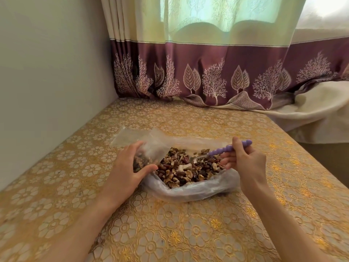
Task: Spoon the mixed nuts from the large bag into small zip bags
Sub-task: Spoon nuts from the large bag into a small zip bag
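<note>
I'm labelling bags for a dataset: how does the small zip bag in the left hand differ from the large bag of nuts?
The small zip bag is gripped by the left hand and raised at an angle; the large bag lies on the table. The small zip bag holds a small portion of nuts; the large bag holds a wide heap. The large bag's mouth gapes wide, with the spoon over it. Both are clear plastic.

Left hand (pixel 130 165) grip curled, right hand (pixel 243 159) grip clenched, forearms extended

I am observing a gold floral tablecloth (pixel 170 233), a plum-bordered curtain (pixel 217 72) hanging behind, and a cream cloth (pixel 317 114) lying right.
</note>
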The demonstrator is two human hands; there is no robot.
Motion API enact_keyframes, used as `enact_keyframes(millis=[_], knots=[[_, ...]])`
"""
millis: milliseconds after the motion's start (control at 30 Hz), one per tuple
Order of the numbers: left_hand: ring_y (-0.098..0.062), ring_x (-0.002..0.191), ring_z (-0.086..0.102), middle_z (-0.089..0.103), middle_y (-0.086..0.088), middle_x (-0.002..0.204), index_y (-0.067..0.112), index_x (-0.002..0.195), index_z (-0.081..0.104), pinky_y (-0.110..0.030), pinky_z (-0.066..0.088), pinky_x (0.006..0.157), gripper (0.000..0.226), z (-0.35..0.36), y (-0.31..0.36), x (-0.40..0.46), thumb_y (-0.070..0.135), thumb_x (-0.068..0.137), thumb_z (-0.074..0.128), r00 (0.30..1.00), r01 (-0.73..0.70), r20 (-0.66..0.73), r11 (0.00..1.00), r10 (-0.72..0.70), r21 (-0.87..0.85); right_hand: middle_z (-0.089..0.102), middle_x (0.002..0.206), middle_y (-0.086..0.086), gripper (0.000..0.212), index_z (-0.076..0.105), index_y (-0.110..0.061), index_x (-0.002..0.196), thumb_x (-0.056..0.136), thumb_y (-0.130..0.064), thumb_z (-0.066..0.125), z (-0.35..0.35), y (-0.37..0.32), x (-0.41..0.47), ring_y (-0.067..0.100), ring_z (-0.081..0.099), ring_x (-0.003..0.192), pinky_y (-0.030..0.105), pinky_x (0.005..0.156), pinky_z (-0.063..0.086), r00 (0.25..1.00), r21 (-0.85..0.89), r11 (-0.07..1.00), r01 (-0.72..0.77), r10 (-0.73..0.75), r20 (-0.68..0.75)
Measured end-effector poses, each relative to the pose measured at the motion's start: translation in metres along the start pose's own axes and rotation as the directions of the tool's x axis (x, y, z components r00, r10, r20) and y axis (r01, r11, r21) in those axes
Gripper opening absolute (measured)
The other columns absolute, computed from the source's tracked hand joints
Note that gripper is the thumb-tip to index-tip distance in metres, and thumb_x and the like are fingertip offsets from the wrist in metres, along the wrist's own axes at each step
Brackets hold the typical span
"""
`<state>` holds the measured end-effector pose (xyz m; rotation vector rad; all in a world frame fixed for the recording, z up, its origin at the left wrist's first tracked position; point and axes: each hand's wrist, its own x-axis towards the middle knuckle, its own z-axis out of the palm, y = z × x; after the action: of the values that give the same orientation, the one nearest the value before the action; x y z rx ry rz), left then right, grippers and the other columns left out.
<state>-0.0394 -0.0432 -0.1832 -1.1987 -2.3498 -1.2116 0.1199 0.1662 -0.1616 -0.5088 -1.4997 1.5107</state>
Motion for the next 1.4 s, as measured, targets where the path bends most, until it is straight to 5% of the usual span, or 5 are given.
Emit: enact_keyframes(millis=[333, 800, 1033, 1167, 1400], knots=[[-0.007, 0.103, 0.045, 0.045, 0.007, 0.116, 0.035, 0.132, 0.037, -0.027, 0.038, 0.089, 0.075, 0.002, -0.007, 0.004, 0.062, 0.065, 0.058, 0.997, 0.060, 0.054, 0.998, -0.059, -0.023, 0.070, 0.060, 0.005, 0.037, 0.063, -0.005, 0.073, 0.097, -0.030, 0.052, 0.018, -0.017, 0.008, 0.014, 0.060, 0.044, 0.019, 0.041, 0.047, 0.969, 0.052, 0.987, 0.153, -0.140, -0.203], [-0.010, 0.103, 0.049, 0.048, 0.003, 0.118, 0.030, 0.134, 0.034, -0.025, 0.039, 0.089, 0.087, 0.003, -0.002, 0.004, 0.058, 0.058, 0.066, 0.992, 0.125, 0.039, 0.988, -0.122, -0.091, 0.074, 0.074, 0.008, 0.030, 0.066, -0.008, 0.076, 0.097, -0.020, 0.048, 0.059, -0.028, -0.021, 0.020, 0.064, 0.053, 0.021, 0.050, 0.053, 0.949, 0.155, 0.964, 0.216, -0.244, 0.201], [-0.012, 0.109, 0.048, 0.048, 0.002, 0.122, 0.025, 0.136, 0.035, -0.029, 0.039, 0.096, 0.089, 0.002, -0.001, 0.003, 0.057, 0.058, 0.066, 0.990, 0.135, 0.043, 0.986, -0.132, -0.098, 0.073, 0.071, 0.009, 0.028, 0.065, -0.003, 0.080, 0.098, -0.016, 0.048, 0.043, -0.025, -0.013, 0.019, 0.065, 0.055, 0.022, 0.049, 0.052, 0.981, 0.189, 0.968, 0.167, -0.183, 0.068], [-0.013, 0.111, 0.048, 0.049, 0.001, 0.124, 0.026, 0.136, 0.035, -0.030, 0.040, 0.098, 0.087, 0.001, 0.000, 0.002, 0.055, 0.060, 0.066, 0.990, 0.138, 0.050, 0.985, -0.133, -0.104, 0.072, 0.064, 0.005, 0.033, 0.066, -0.004, 0.074, 0.098, -0.022, 0.050, 0.024, -0.018, -0.005, 0.016, 0.064, 0.050, 0.020, 0.046, 0.052, 0.987, 0.121, 0.984, 0.133, -0.121, -0.106], [-0.013, 0.111, 0.049, 0.049, 0.003, 0.124, 0.025, 0.136, 0.035, -0.034, 0.041, 0.100, 0.089, 0.000, 0.003, 0.001, 0.054, 0.059, 0.067, 0.988, 0.153, 0.049, 0.981, -0.148, -0.117, 0.074, 0.070, -0.001, 0.031, 0.066, -0.009, 0.076, 0.096, -0.027, 0.051, 0.018, -0.006, -0.010, 0.019, 0.066, 0.051, 0.024, 0.050, 0.054, 0.986, -0.214, 0.965, 0.154, -0.163, -0.024]])
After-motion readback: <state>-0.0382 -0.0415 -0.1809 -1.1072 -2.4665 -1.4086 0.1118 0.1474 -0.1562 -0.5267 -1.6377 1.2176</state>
